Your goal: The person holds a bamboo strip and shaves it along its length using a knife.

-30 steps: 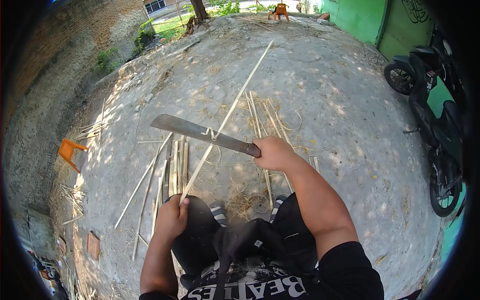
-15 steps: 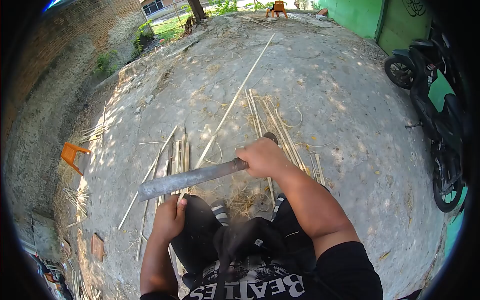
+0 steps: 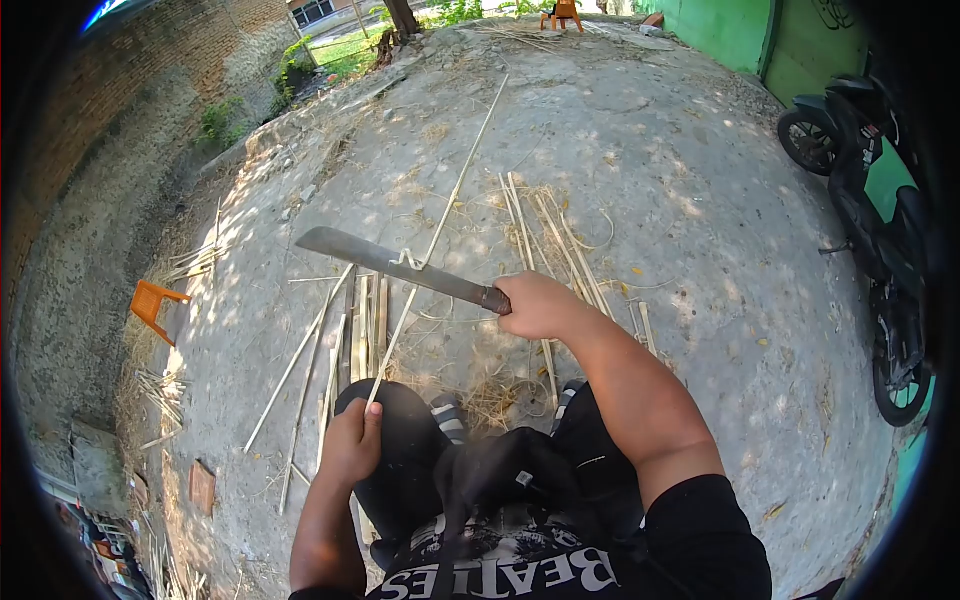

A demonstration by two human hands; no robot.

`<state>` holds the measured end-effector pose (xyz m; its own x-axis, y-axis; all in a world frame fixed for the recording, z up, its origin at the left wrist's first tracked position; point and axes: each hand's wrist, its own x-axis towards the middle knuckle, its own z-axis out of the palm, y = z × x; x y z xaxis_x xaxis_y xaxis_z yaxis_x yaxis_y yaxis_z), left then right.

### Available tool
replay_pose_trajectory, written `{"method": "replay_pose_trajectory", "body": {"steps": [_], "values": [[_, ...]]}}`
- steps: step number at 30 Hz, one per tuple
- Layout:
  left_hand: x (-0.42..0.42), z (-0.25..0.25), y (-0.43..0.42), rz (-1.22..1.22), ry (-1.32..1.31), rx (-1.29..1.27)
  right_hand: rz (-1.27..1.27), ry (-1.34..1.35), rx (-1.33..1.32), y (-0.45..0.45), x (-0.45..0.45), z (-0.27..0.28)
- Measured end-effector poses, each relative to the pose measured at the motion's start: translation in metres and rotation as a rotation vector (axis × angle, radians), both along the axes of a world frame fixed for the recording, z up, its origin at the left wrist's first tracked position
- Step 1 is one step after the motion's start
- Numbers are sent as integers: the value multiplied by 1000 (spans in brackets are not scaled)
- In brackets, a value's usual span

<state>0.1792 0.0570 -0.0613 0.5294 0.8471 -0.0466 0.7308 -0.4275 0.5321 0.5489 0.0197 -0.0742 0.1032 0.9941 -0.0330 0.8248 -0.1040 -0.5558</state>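
Note:
My left hand (image 3: 353, 440) is closed around the near end of a long, thin bamboo strip (image 3: 453, 205), beside my left knee. The strip slants up and away across the ground. In my right hand (image 3: 543, 305) is the handle of a machete (image 3: 345, 250), its broad grey blade pointing left. The blade lies across the strip about midway along it. A pale curled shaving (image 3: 407, 260) shows at the blade where the two cross; whether it is still joined to the strip I cannot tell.
Bamboo strips lie in a left bundle (image 3: 365, 325) and a right bundle (image 3: 575, 255) on the concrete. A motorbike (image 3: 880, 240) stands at the right. At the left are an orange plastic chair (image 3: 153, 308) and a brick (image 3: 202, 487).
My right hand has moved the machete away from my left hand, forward along the strip. A curled shaving now shows at the blade. The strip's far end has shifted left.

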Motion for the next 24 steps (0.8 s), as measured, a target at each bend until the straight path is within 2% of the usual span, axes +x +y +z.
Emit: {"method": "replay_pose_trajectory", "body": {"steps": [2,5,8,12,15,18,24], "values": [[8,1,-3,-3,-22,-14,-31,-244,70,-5,-14,15],[9,0,-5,-33,-10,-27,172,-319,67,-10,-38,20],[-6,6,-3,-48,61,-59,161,-328,90,-6,-29,12],[-18,20,-8,-65,52,-11,-43,-268,49,3,14,3],[-20,15,0,-58,24,-8,-54,-193,66,-2,3,13],[-11,16,3,-40,14,-44,-28,55,23,-4,-2,5],[1,9,-4,-20,-31,-45,-87,-3,-39,-2,-13,11]]}}
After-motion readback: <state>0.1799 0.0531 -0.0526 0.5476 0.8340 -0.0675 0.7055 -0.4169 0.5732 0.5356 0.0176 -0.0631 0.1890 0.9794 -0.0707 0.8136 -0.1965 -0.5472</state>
